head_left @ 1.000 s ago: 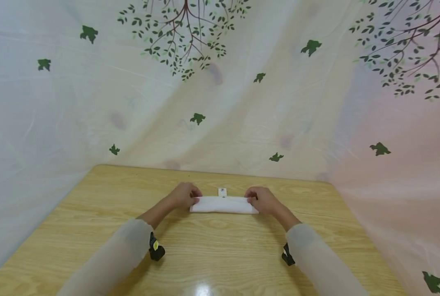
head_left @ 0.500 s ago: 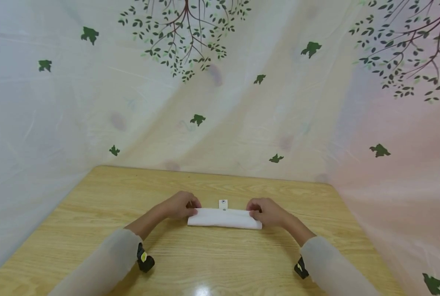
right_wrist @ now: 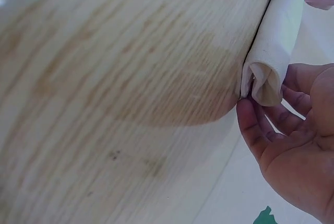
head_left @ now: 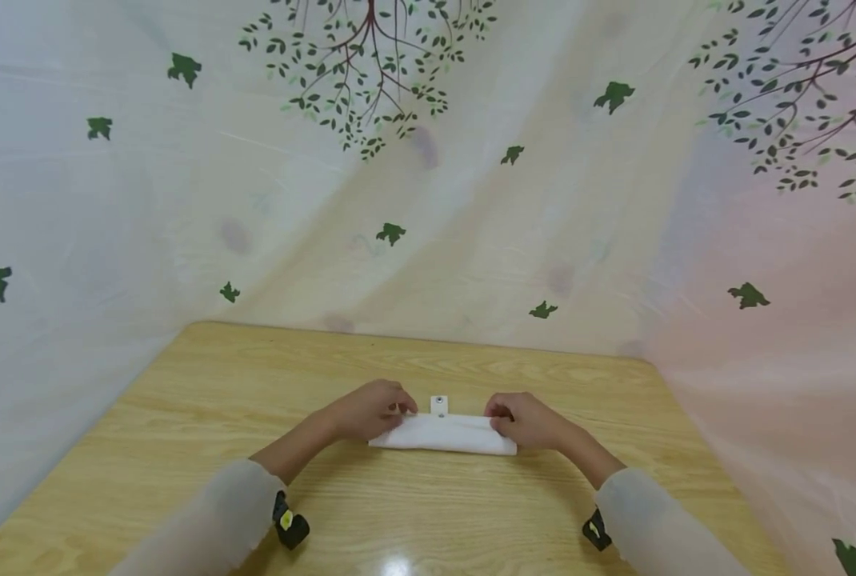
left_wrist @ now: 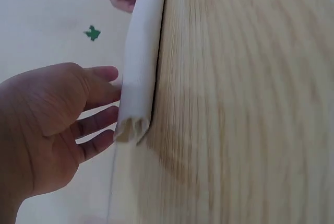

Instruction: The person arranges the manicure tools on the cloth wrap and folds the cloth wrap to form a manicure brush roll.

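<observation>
A white cloth roll [head_left: 442, 434] lies crosswise on the wooden table, with folded layers visible at its open ends. From its far edge sticks up a small white tab [head_left: 438, 406] with metal snaps. My left hand [head_left: 373, 410] is at the left part of the roll. In the left wrist view its loosely extended fingers [left_wrist: 99, 122] touch the far side, not wrapped round it. My right hand [head_left: 532, 420] holds the right end. The right wrist view shows its fingers [right_wrist: 253, 130] curled beneath the end and the thumb against the roll's side.
The light wood-grain table [head_left: 399, 504] extends around the roll on all sides. Behind it hangs a pale curtain [head_left: 291, 200] printed with leaves and branches. Both forearms wear light sleeves [head_left: 205, 520] and black wrist cameras [head_left: 291, 528].
Both hands and the cloth roll have come nearer to me. In the last half second my left hand has slid right along the roll's far edge, while the right stays at its end.
</observation>
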Demonstrator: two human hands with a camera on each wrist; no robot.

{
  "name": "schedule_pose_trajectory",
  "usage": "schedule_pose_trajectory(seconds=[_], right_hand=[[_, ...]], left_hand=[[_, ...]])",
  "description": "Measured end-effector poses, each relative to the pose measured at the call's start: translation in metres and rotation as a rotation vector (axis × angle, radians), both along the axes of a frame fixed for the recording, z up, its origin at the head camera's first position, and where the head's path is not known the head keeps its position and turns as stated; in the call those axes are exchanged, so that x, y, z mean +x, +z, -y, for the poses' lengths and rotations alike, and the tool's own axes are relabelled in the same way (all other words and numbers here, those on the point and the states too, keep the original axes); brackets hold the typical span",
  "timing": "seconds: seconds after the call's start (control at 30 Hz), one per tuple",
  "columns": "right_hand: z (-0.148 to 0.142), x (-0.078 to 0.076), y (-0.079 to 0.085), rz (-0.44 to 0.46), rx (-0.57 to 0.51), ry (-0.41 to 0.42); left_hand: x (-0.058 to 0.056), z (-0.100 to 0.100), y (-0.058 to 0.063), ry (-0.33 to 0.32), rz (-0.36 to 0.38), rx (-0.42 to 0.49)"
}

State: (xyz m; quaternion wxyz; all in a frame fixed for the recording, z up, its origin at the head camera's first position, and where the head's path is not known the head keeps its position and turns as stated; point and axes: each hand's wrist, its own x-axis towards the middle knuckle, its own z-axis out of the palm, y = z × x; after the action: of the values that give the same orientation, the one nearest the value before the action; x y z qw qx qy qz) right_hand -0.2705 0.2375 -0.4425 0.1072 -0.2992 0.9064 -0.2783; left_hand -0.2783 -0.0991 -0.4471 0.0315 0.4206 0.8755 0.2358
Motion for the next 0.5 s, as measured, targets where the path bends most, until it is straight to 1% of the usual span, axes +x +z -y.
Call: schedule_pose_trajectory(seconds=[0.07, 0.1, 0.2, 0.37, 0.5], right_hand=[[-0.001, 0.000, 0.002, 0.000, 0.011, 0.004], [-0.001, 0.000, 0.003, 0.000, 0.014, 0.009], [-0.001, -0.002, 0.006, 0.006, 0.012, 0.037], [0.004, -0.008, 0.011, 0.012, 0.019, 0.053], [0.018, -0.017, 0.011, 0.001, 0.017, 0.052]], left_hand=[[0.003, -0.008, 0.000, -0.043, -0.066, -0.021], [0.004, -0.012, -0.001, -0.054, -0.088, -0.029], [0.008, -0.017, -0.002, -0.058, -0.140, -0.055], [0.012, -0.019, -0.003, -0.041, -0.172, -0.061], [0.013, -0.020, -0.005, -0.029, -0.172, -0.069]])
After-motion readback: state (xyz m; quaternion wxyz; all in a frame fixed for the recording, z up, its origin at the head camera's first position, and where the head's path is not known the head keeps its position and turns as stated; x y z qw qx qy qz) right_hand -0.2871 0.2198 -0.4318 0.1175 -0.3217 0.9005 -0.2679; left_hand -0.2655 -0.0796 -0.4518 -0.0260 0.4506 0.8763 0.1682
